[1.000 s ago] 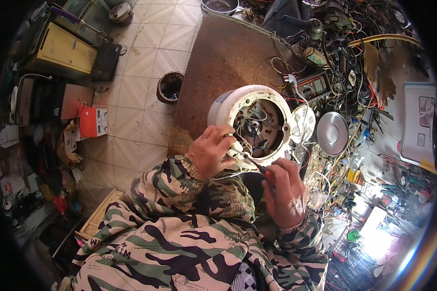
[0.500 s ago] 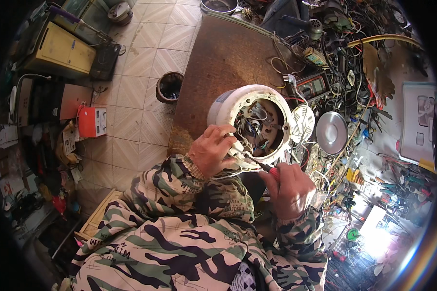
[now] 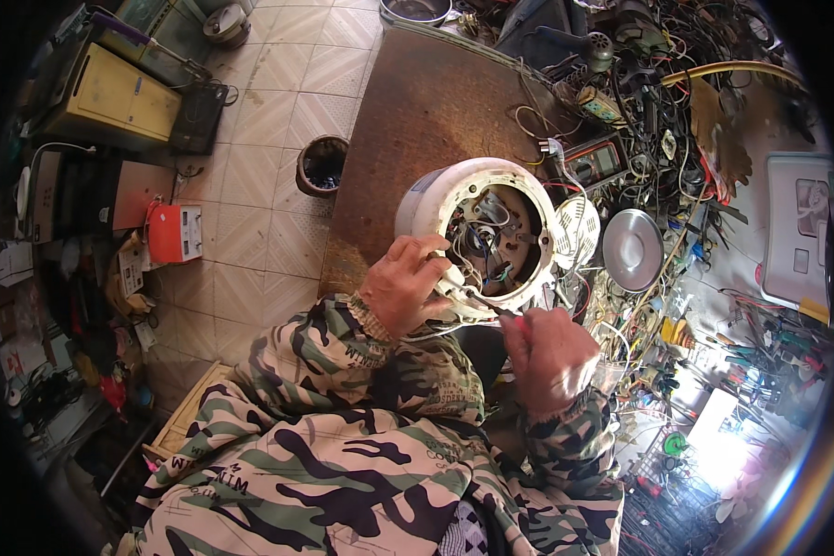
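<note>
A white rice cooker (image 3: 423,206) lies on its side, its open underside facing right with wires and metal parts showing inside. My left hand (image 3: 404,285) is closed on the cooker's near left rim, around a white plastic part (image 3: 452,278) there. In my right hand (image 3: 551,360) is a screwdriver (image 3: 519,324) with a red and black handle. Its shaft points up and left to the plastic part at the rim; the tip's exact contact is too small to tell. A white vented base cover (image 3: 578,232) rests just right of the cooker.
The cooker is on a brown worktable (image 3: 435,102). A multimeter (image 3: 595,163), a round metal dish (image 3: 632,250) and tangled cables crowd its right side. Hand tools (image 3: 792,347) lie farther right. A dark pot (image 3: 322,167) stands by the left edge, above the tiled floor (image 3: 259,195).
My right hand has turned a little around the screwdriver handle, and less of its red part shows. The left hand and the cooker have stayed almost still.
</note>
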A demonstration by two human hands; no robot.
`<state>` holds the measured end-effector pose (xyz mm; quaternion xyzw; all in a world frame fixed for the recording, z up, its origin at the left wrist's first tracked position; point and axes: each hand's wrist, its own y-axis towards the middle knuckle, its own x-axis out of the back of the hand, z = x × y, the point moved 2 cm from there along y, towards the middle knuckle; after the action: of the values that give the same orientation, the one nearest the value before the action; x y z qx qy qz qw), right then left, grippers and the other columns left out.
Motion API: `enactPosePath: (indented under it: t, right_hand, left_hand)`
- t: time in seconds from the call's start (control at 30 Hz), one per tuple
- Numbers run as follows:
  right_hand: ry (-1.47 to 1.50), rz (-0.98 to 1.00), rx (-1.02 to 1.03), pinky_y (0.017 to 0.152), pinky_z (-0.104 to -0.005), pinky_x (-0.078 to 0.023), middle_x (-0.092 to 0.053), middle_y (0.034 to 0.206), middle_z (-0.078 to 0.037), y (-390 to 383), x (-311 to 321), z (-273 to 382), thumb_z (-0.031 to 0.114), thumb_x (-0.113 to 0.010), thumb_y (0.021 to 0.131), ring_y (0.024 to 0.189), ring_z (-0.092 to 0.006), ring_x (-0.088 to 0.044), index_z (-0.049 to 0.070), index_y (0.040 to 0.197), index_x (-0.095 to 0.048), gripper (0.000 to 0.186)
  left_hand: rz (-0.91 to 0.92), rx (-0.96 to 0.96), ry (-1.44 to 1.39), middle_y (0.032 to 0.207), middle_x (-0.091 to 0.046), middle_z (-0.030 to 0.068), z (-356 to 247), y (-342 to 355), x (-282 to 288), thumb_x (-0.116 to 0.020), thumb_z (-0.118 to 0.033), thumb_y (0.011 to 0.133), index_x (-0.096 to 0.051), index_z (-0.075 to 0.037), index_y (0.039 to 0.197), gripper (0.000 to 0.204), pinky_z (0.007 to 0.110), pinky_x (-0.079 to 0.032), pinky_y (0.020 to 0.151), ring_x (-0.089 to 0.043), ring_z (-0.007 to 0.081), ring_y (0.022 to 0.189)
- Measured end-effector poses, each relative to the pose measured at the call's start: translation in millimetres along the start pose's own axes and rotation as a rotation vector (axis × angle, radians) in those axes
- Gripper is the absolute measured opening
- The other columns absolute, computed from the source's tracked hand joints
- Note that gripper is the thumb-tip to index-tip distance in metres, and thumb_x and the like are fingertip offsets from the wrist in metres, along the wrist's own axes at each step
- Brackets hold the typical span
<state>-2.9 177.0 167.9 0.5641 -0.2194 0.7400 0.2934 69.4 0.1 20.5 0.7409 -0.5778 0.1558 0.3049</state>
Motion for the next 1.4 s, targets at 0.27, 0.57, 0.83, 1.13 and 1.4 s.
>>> enactPosePath:
  t: [0.27, 0.57, 0.83, 1.13, 1.4]
  right_hand:
    - [0.113, -0.007, 0.008, 0.059, -0.0430, -0.052, -0.063, 0.085, -0.014, -2.3, -5.5, -4.4, 0.013, -0.082, 0.083, 0.070, -0.0328, -0.066, 0.004, 0.093, -0.064, 0.023]
    - [0.014, -0.033, 0.039, 0.057, -0.0427, -0.051, -0.064, 0.078, -0.010, -3.8, -7.2, -1.7, 0.015, -0.086, 0.079, 0.066, -0.0311, -0.064, 0.003, 0.093, -0.065, 0.028]
    - [0.082, -0.047, 0.099, 0.056, -0.0413, -0.051, -0.061, 0.082, -0.012, 0.1, -3.7, -3.6, 0.017, -0.085, 0.081, 0.067, -0.0310, -0.065, 0.003, 0.099, -0.066, 0.030]
    - [0.051, -0.026, 0.054, 0.057, -0.0424, -0.052, -0.060, 0.082, -0.012, 0.3, -3.4, -2.3, 0.015, -0.084, 0.082, 0.067, -0.0316, -0.064, 0.003, 0.093, -0.065, 0.025]
    - [0.128, -0.085, 0.056, 0.055, -0.0431, -0.049, -0.060, 0.077, -0.012, 2.4, -8.0, -4.2, 0.015, -0.083, 0.083, 0.063, -0.0316, -0.063, 0.006, 0.087, -0.064, 0.022]
  left_hand:
    - [-0.007, 0.004, 0.002, 0.132, -0.058, 0.0101, -0.6, -0.9, -0.7, -0.096, -0.017, 0.060, -0.065, -0.008, 0.111, 0.060, 0.043, -0.054, 0.096, -0.059, 0.0330, 0.118]
    - [-0.009, 0.003, -0.001, 0.132, -0.058, 0.0104, -0.7, -1.0, -0.6, -0.096, -0.016, 0.060, -0.066, -0.007, 0.110, 0.059, 0.042, -0.055, 0.094, -0.059, 0.0331, 0.118]
    - [-0.005, 0.002, -0.003, 0.133, -0.058, 0.0095, 0.2, -0.7, 0.7, -0.095, -0.016, 0.061, -0.066, -0.007, 0.111, 0.059, 0.042, -0.054, 0.094, -0.059, 0.0331, 0.117]
    - [-0.012, 0.006, -0.005, 0.132, -0.058, 0.0096, 0.2, -0.9, 0.1, -0.095, -0.016, 0.061, -0.066, -0.008, 0.111, 0.058, 0.042, -0.054, 0.094, -0.060, 0.0329, 0.116]
    - [-0.022, 0.004, -0.003, 0.131, -0.058, 0.0091, -0.8, 0.2, -0.5, -0.096, -0.016, 0.060, -0.066, -0.008, 0.110, 0.059, 0.043, -0.054, 0.095, -0.059, 0.0325, 0.116]
